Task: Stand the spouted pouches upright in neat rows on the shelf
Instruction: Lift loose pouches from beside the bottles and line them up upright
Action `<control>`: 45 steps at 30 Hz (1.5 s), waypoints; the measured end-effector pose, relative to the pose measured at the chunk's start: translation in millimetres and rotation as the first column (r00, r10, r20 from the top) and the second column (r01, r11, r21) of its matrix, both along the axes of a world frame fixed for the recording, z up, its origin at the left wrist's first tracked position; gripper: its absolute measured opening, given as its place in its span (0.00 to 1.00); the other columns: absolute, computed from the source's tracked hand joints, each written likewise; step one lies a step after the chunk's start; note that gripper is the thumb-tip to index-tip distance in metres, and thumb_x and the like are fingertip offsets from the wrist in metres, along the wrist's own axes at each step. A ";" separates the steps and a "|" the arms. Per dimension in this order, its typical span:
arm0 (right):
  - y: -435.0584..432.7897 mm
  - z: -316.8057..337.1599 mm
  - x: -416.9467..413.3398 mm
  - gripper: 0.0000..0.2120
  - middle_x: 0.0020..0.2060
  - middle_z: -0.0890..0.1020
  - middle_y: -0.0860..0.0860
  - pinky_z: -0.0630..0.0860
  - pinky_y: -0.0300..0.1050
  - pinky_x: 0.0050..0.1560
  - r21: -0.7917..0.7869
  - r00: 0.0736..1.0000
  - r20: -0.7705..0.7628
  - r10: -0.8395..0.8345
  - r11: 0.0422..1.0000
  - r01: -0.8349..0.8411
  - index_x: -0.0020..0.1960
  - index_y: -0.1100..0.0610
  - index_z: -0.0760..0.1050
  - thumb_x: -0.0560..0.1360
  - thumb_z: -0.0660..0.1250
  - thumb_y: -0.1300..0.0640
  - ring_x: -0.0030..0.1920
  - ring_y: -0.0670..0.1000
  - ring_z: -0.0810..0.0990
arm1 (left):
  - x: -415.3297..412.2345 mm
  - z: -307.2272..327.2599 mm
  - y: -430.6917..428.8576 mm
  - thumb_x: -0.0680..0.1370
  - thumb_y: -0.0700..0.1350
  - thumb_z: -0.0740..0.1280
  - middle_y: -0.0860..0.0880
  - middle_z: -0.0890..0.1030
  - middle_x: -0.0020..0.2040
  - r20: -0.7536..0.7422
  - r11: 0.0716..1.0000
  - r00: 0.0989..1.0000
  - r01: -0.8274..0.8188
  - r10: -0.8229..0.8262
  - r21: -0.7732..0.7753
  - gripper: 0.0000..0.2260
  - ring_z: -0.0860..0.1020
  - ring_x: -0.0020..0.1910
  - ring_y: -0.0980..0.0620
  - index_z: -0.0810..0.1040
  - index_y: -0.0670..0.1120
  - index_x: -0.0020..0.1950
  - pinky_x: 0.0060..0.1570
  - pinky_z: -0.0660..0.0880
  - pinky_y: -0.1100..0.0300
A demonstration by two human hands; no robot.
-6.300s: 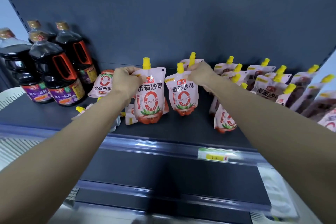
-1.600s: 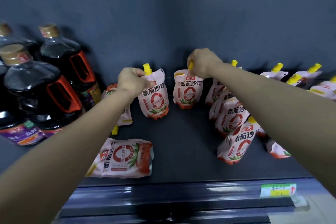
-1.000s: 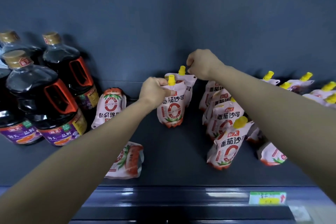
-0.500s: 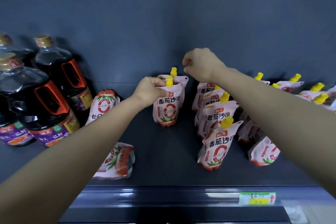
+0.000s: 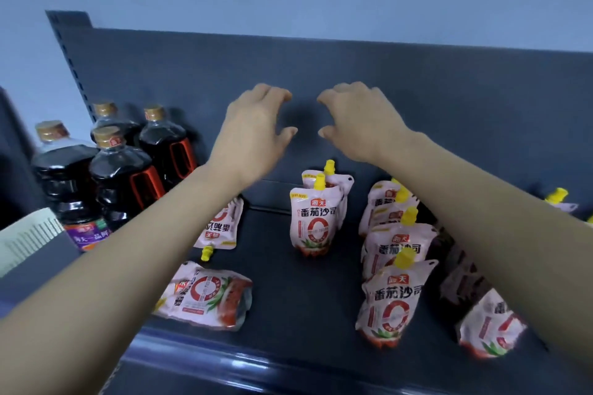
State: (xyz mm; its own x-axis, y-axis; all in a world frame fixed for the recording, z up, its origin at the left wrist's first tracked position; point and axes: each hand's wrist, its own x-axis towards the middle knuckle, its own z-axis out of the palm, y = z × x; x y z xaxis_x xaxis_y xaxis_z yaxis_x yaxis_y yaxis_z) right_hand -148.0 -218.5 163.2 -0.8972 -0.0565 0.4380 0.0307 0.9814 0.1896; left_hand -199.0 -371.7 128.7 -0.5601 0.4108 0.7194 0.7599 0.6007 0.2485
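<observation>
Two pink spouted pouches with yellow caps stand upright one behind the other at mid-shelf, the front pouch [image 5: 315, 223] hiding most of the rear pouch [image 5: 340, 181]. My left hand [image 5: 253, 131] and my right hand [image 5: 359, 120] hover above them with relaxed fingers, holding nothing. To the right a row of upright pouches [image 5: 390, 298] runs toward the shelf front. One pouch [image 5: 207, 293] lies flat at front left. Another pouch [image 5: 221, 224] stands upside down behind it, partly hidden by my left forearm.
Dark soy sauce bottles [image 5: 120, 176] with red handles crowd the shelf's left end. More pouches [image 5: 491, 324] sit at the far right behind my right arm. The dark shelf floor [image 5: 288, 292] shows between the rows; a glossy rail [image 5: 256, 369] marks its front edge.
Both hands let go of the two centre pouches and lifted above them with fingers opened. The pouches now stand one behind the other by themselves.
</observation>
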 end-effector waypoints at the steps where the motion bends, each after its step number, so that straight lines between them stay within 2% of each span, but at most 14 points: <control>1: -4.2 5.1 2.5 0.19 0.59 0.76 0.56 0.69 0.53 0.58 0.015 0.999 -0.029 0.021 1.000 -0.021 0.64 0.59 0.70 0.76 0.64 0.51 0.61 0.59 0.72 | 6.6 5.9 -3.9 0.72 0.42 0.70 0.40 0.75 0.60 -0.057 0.999 0.998 -0.031 0.029 -0.020 0.20 0.74 0.58 0.39 0.73 0.39 0.62 0.61 0.68 0.47; 8: -35.2 21.4 15.4 0.14 0.57 0.76 0.57 0.67 0.52 0.52 0.084 0.962 -0.211 0.174 0.984 -0.160 0.58 0.60 0.71 0.75 0.65 0.54 0.59 0.60 0.73 | 52.0 15.9 -34.9 0.69 0.44 0.71 0.36 0.73 0.63 -0.334 0.948 0.899 -0.314 0.282 -0.045 0.26 0.70 0.63 0.35 0.71 0.37 0.64 0.64 0.64 0.41; 14: -64.0 10.3 22.3 0.13 0.55 0.76 0.57 0.62 0.48 0.47 0.096 0.940 -0.241 0.242 0.970 -0.225 0.56 0.60 0.71 0.75 0.65 0.54 0.57 0.60 0.72 | 74.0 6.2 -69.5 0.70 0.46 0.70 0.38 0.73 0.63 -0.332 0.920 0.868 -0.393 0.370 -0.003 0.26 0.69 0.63 0.36 0.70 0.37 0.65 0.64 0.63 0.43; 20: -102.2 -7.1 15.2 0.12 0.54 0.77 0.56 0.66 0.51 0.52 0.076 0.955 -0.173 0.241 0.970 -0.231 0.55 0.59 0.72 0.75 0.66 0.54 0.57 0.60 0.73 | 75.6 -10.0 -113.2 0.71 0.47 0.69 0.38 0.73 0.63 -0.320 0.916 0.865 -0.400 0.386 0.023 0.25 0.69 0.62 0.35 0.70 0.38 0.64 0.63 0.63 0.44; 23: -125.7 -25.7 6.6 0.13 0.55 0.77 0.56 0.67 0.52 0.55 0.061 0.965 -0.105 0.242 0.970 -0.237 0.57 0.59 0.72 0.75 0.66 0.54 0.59 0.59 0.72 | 71.0 -35.7 -140.2 0.69 0.47 0.69 0.40 0.74 0.61 -0.233 0.914 0.888 -0.404 0.397 0.019 0.24 0.70 0.60 0.37 0.71 0.40 0.63 0.61 0.62 0.48; 27: -156.0 -60.7 -7.4 0.12 0.56 0.77 0.56 0.67 0.52 0.57 0.051 0.978 0.026 0.206 0.977 -0.207 0.58 0.59 0.72 0.75 0.65 0.59 0.59 0.59 0.72 | 59.3 -87.2 -167.2 0.69 0.47 0.72 0.40 0.75 0.58 -0.011 0.923 0.927 -0.375 0.376 -0.084 0.24 0.72 0.57 0.38 0.73 0.39 0.61 0.56 0.65 0.48; 32: -174.4 -98.8 -18.0 0.13 0.55 0.77 0.57 0.67 0.52 0.57 0.085 0.973 0.161 0.166 0.980 -0.181 0.58 0.60 0.73 0.74 0.63 0.64 0.59 0.59 0.72 | 38.3 -145.6 -183.4 0.70 0.49 0.72 0.41 0.74 0.56 0.245 0.921 0.890 -0.348 0.383 -0.174 0.23 0.70 0.56 0.39 0.72 0.41 0.60 0.54 0.66 0.47; 36: -176.7 -128.0 -23.6 0.16 0.58 0.77 0.56 0.67 0.52 0.58 0.112 0.945 0.280 0.171 0.971 -0.209 0.61 0.60 0.73 0.73 0.64 0.63 0.60 0.59 0.71 | 30.9 -179.1 -184.5 0.71 0.51 0.70 0.43 0.71 0.60 0.428 0.910 0.803 -0.358 0.414 -0.208 0.25 0.68 0.59 0.40 0.69 0.42 0.64 0.56 0.66 0.46; 40: -169.0 -151.3 -41.8 0.23 0.64 0.74 0.55 0.67 0.55 0.62 0.098 0.868 0.447 0.214 0.953 -0.286 0.69 0.54 0.68 0.75 0.63 0.61 0.65 0.59 0.69 | 22.2 -195.6 -180.0 0.72 0.56 0.68 0.42 0.71 0.62 0.578 0.868 0.647 -0.350 0.497 -0.353 0.27 0.67 0.61 0.40 0.68 0.42 0.63 0.59 0.65 0.47; 43: -161.0 -165.4 -59.9 0.26 0.66 0.72 0.57 0.64 0.58 0.66 0.102 0.794 0.577 0.191 0.948 -0.302 0.71 0.50 0.65 0.75 0.63 0.63 0.67 0.60 0.67 | 16.4 -200.2 -176.0 0.71 0.62 0.65 0.42 0.73 0.61 0.604 0.793 0.523 -0.296 0.601 -0.533 0.27 0.66 0.62 0.40 0.71 0.41 0.58 0.59 0.64 0.48; 45: -156.5 -175.9 -71.4 0.27 0.68 0.71 0.57 0.64 0.57 0.66 0.103 0.752 0.634 0.181 0.944 -0.313 0.72 0.48 0.63 0.75 0.62 0.64 0.68 0.60 0.66 | 12.8 -202.6 -173.7 0.72 0.64 0.64 0.42 0.73 0.60 0.607 0.763 0.472 -0.288 0.639 -0.579 0.26 0.65 0.62 0.40 0.73 0.42 0.55 0.58 0.64 0.48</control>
State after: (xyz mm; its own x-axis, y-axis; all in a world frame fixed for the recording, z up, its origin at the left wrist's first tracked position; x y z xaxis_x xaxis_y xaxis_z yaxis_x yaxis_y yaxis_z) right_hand -219.4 -375.0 -12.7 -0.9111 -0.3363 -0.2384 -0.3942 0.8797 0.2660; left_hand -186.3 -545.4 -73.9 -0.9822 0.0259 -0.1861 -0.0217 0.9682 0.2494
